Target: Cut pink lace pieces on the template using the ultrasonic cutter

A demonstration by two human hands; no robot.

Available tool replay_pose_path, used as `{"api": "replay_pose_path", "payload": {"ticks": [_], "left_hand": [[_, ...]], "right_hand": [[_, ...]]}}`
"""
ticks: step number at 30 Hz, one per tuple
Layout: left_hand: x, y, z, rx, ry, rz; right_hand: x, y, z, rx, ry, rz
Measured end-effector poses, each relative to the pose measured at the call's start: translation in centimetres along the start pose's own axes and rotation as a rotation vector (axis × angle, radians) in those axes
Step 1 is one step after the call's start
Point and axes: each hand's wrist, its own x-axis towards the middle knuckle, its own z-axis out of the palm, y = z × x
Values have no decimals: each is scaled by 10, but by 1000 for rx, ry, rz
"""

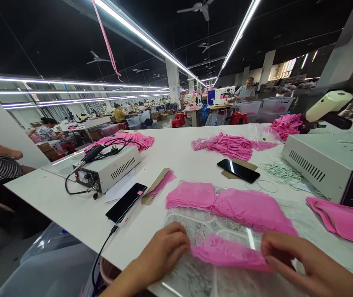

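Note:
A strip of pink lace fabric [228, 252] stretches between my two hands, low over clear plastic. My left hand [167, 249] is closed at its left end, fingers curled together. At the other end, my right hand [294, 253] pinches the lace between thumb and fingers. Just beyond lie two neat stacks of pink lace pieces, a left stack [191, 194] and a wider right stack [253, 208], side by side on the clear plastic sheet [191, 216]. Folded pink fabric [346, 220] rests right of my right hand.
Two phones, one left [126, 202] and one right [238, 170], lie on the white table [170, 152]. A grey box with a cable [111, 167] stands left, a larger machine [325, 161] right. Behind are pink straps [230, 145] and pale green cords [280, 172]. People work farther back.

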Motion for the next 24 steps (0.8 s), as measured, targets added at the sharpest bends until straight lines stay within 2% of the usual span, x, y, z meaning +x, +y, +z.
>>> {"api": "replay_pose_path", "payload": {"ticks": [3, 6, 8, 11, 14, 17, 20, 24], "left_hand": [[44, -26, -25, 22, 68, -89], [89, -56, -55, 53, 124, -147], [107, -71, -71, 84, 167, -157], [108, -88, -81, 134, 168, -132], [92, -98, -75, 170, 75, -94], [83, -98, -62, 202, 54, -48], [96, -77, -42, 190, 36, 51], [137, -29, -1, 129, -94, 253]], "right_hand": [[56, -12, -35, 56, 22, 50], [116, -9, -61, 26, 72, 39], [149, -3, -67, -13, 123, 22], [176, 7, -57, -78, 160, -15], [176, 17, -34, -108, 116, -44], [154, 27, -23, -103, 136, -14], [118, 37, -35, -97, 184, 65], [68, 44, -55, -125, 191, 164]]}}
